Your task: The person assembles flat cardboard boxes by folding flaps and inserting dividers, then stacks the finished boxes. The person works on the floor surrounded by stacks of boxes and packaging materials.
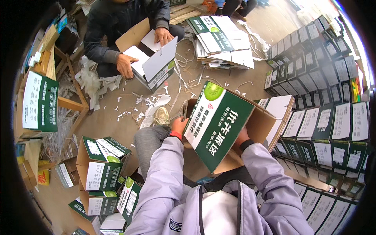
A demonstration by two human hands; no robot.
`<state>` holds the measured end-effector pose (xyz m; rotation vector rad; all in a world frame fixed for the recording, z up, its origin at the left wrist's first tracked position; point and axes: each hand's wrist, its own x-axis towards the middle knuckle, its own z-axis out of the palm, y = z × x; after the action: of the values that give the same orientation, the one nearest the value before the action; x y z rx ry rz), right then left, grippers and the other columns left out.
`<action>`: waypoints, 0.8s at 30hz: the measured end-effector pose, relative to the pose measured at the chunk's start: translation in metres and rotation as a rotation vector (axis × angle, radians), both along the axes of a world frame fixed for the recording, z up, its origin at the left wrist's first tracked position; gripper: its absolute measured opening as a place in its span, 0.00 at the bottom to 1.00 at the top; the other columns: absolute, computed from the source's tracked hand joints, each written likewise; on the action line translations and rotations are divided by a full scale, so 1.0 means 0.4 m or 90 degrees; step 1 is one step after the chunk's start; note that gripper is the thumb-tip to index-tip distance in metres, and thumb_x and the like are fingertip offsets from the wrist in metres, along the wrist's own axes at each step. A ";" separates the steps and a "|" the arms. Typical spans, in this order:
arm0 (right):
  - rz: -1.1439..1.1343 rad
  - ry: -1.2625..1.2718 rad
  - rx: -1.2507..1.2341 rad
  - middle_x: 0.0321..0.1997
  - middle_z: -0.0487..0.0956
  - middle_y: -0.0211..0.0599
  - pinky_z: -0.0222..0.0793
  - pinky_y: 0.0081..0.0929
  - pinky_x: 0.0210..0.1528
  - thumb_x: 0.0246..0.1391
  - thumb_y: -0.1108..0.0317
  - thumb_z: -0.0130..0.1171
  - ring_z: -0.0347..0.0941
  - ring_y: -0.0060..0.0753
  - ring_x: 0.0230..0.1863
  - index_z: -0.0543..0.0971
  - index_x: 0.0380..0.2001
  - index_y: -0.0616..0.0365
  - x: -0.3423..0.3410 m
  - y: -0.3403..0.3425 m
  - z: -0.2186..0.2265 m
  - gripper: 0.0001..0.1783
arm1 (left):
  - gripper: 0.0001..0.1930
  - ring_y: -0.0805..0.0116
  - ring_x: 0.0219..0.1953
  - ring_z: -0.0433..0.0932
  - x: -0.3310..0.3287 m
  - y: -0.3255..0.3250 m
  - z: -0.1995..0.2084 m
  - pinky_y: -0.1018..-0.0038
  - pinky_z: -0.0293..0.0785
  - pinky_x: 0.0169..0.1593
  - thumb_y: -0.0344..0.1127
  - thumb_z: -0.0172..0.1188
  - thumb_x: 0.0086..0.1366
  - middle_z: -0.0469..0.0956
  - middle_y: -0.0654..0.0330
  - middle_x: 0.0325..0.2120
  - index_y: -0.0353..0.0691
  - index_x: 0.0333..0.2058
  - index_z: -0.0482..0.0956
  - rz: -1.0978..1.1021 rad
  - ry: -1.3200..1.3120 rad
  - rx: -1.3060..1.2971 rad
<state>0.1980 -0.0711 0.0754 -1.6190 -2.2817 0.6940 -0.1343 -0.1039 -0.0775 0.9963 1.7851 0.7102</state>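
Right now we hold a green-and-white cardboard carton (219,125) tilted in front of us, above our knee (150,139), its printed panel with a kiwi picture facing up and its brown inside open to the right. Our left hand (179,125) grips the carton's left edge, fingers curled around it; our right hand (241,137) reaches into the brown inside and presses on a flap, though we cannot tell how far its fingers are closed. Across the floor (109,121), littered with white paper scraps (125,113), another person's hands (143,51) rest on a white-flapped carton (154,62). Flat carton blanks (223,41) lie beyond it, with stacked finished cartons (325,94) lining our right and more (100,172) at our left.
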 end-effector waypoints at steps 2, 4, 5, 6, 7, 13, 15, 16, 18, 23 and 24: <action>0.025 0.008 -0.016 0.35 0.86 0.52 0.80 0.51 0.39 0.56 0.68 0.58 0.84 0.57 0.38 0.87 0.32 0.54 -0.002 -0.010 -0.032 0.09 | 0.38 0.46 0.55 0.85 -0.018 -0.015 -0.019 0.61 0.78 0.60 0.58 0.69 0.60 0.84 0.36 0.51 0.28 0.57 0.82 0.018 -0.029 0.015; 0.146 -0.345 0.016 0.35 0.86 0.51 0.81 0.51 0.40 0.54 0.71 0.59 0.84 0.58 0.39 0.86 0.32 0.55 0.033 -0.019 -0.012 0.08 | 0.36 0.47 0.55 0.85 -0.003 -0.010 0.048 0.62 0.78 0.60 0.57 0.69 0.61 0.85 0.39 0.51 0.31 0.58 0.83 0.008 -0.031 -0.006; 0.148 -0.361 0.016 0.35 0.86 0.50 0.81 0.51 0.41 0.52 0.71 0.59 0.84 0.58 0.39 0.86 0.32 0.55 0.055 -0.018 -0.027 0.08 | 0.34 0.50 0.53 0.86 0.003 0.001 0.065 0.63 0.79 0.58 0.57 0.69 0.62 0.85 0.41 0.51 0.35 0.58 0.83 -0.013 -0.016 0.001; 0.153 -0.374 0.019 0.35 0.86 0.50 0.81 0.51 0.41 0.51 0.72 0.60 0.84 0.58 0.39 0.86 0.32 0.56 0.062 -0.009 -0.033 0.07 | 0.34 0.49 0.53 0.86 0.008 0.012 0.068 0.62 0.79 0.59 0.56 0.68 0.62 0.85 0.40 0.51 0.35 0.58 0.83 -0.018 0.006 0.016; 0.191 -0.393 -0.014 0.35 0.86 0.51 0.81 0.52 0.42 0.50 0.72 0.60 0.84 0.59 0.40 0.86 0.32 0.56 0.024 0.003 -0.016 0.07 | 0.33 0.47 0.53 0.85 0.002 0.004 0.058 0.61 0.79 0.59 0.55 0.67 0.62 0.85 0.40 0.51 0.36 0.58 0.83 -0.015 0.033 0.022; 0.288 -0.429 -0.121 0.36 0.87 0.56 0.82 0.52 0.47 0.50 0.72 0.61 0.85 0.60 0.42 0.87 0.32 0.59 -0.142 0.050 0.024 0.08 | 0.26 0.40 0.50 0.84 0.001 -0.016 0.046 0.54 0.79 0.57 0.48 0.62 0.61 0.86 0.41 0.46 0.40 0.54 0.86 0.043 0.046 0.047; 0.312 -0.462 -0.153 0.38 0.87 0.56 0.82 0.51 0.47 0.50 0.71 0.61 0.85 0.60 0.43 0.86 0.32 0.59 -0.169 0.077 -0.001 0.08 | 0.26 0.40 0.50 0.84 0.003 -0.018 0.036 0.54 0.79 0.57 0.49 0.62 0.61 0.85 0.40 0.47 0.41 0.55 0.86 0.044 0.054 0.047; 0.312 -0.480 -0.175 0.38 0.87 0.56 0.82 0.51 0.47 0.50 0.71 0.61 0.85 0.60 0.43 0.86 0.33 0.59 -0.165 0.083 -0.023 0.08 | 0.26 0.40 0.50 0.84 0.008 -0.017 0.055 0.54 0.79 0.56 0.48 0.61 0.62 0.85 0.40 0.47 0.41 0.55 0.86 0.040 0.046 0.037; 0.303 -0.480 -0.177 0.39 0.87 0.56 0.82 0.50 0.47 0.51 0.70 0.61 0.85 0.59 0.44 0.87 0.34 0.59 -0.159 0.087 -0.084 0.09 | 0.25 0.39 0.49 0.84 0.000 -0.023 0.100 0.54 0.79 0.55 0.48 0.60 0.63 0.85 0.41 0.46 0.40 0.54 0.85 0.055 -0.013 0.023; 0.256 -0.517 -0.182 0.42 0.88 0.53 0.83 0.49 0.48 0.54 0.69 0.60 0.86 0.56 0.46 0.89 0.37 0.57 -0.222 0.109 -0.186 0.11 | 0.24 0.46 0.51 0.85 -0.040 -0.023 0.101 0.59 0.77 0.56 0.49 0.58 0.70 0.87 0.44 0.45 0.37 0.54 0.84 0.095 -0.204 0.108; 0.227 -0.515 -0.199 0.42 0.88 0.52 0.83 0.48 0.48 0.54 0.69 0.60 0.86 0.56 0.47 0.89 0.38 0.57 -0.211 0.112 -0.212 0.12 | 0.30 0.46 0.59 0.81 -0.044 -0.005 0.148 0.60 0.73 0.63 0.54 0.56 0.73 0.84 0.41 0.52 0.32 0.58 0.82 0.071 -0.233 0.076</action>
<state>0.1138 -0.0261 -0.0095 -1.8917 -3.2317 0.5444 -0.1519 -0.1059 -0.0181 0.7880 1.4989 1.0088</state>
